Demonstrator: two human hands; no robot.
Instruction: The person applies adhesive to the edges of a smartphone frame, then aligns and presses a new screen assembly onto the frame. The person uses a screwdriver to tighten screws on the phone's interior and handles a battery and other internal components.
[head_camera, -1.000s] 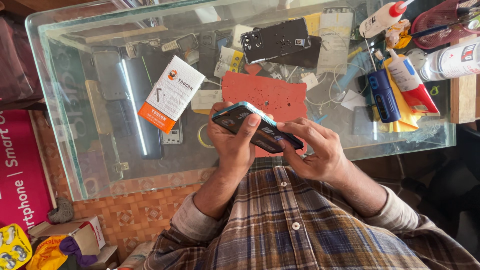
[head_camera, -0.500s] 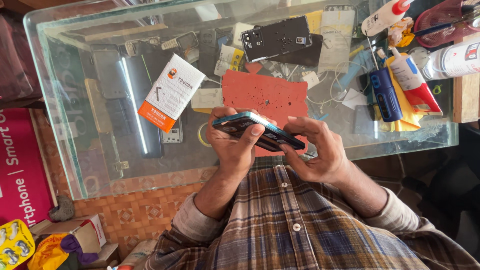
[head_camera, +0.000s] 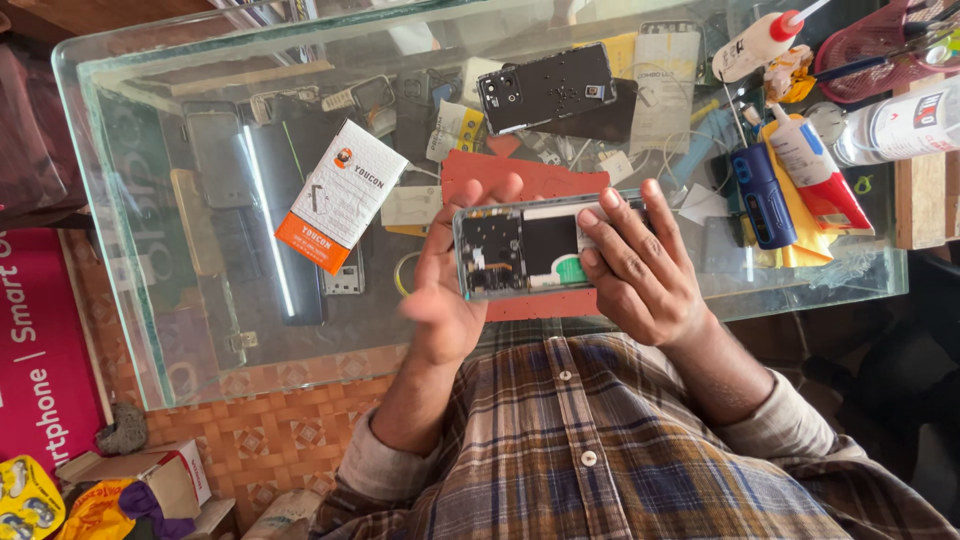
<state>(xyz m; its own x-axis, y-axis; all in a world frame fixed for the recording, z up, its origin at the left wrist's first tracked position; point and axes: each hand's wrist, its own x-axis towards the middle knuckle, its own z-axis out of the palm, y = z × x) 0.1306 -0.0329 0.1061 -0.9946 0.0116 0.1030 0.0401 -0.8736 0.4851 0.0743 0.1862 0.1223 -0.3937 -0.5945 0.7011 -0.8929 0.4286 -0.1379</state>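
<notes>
Both hands hold a smartphone (head_camera: 520, 250) above the near edge of a glass counter (head_camera: 150, 300). Its back cover is off, and the circuit board, a black battery area and a green patch face me. My left hand (head_camera: 440, 290) supports the phone's left end from behind, fingers stretched up and thumb along the lower edge. My right hand (head_camera: 640, 270) grips the right end, with fingers laid over the open inside. A red work mat (head_camera: 530, 178) lies on the glass just beyond the phone.
A white and orange box (head_camera: 340, 195) lies left of the mat. A black phone back cover (head_camera: 545, 88) sits further away. Glue tubes (head_camera: 815, 170), a blue device (head_camera: 762, 195), a white bottle (head_camera: 900, 122) and a red basket (head_camera: 870, 50) crowd the right side.
The phone has been turned over from edge-on to flat, so its open inside now faces me. My left fingers have spread out behind it and my right fingers moved onto its face.
</notes>
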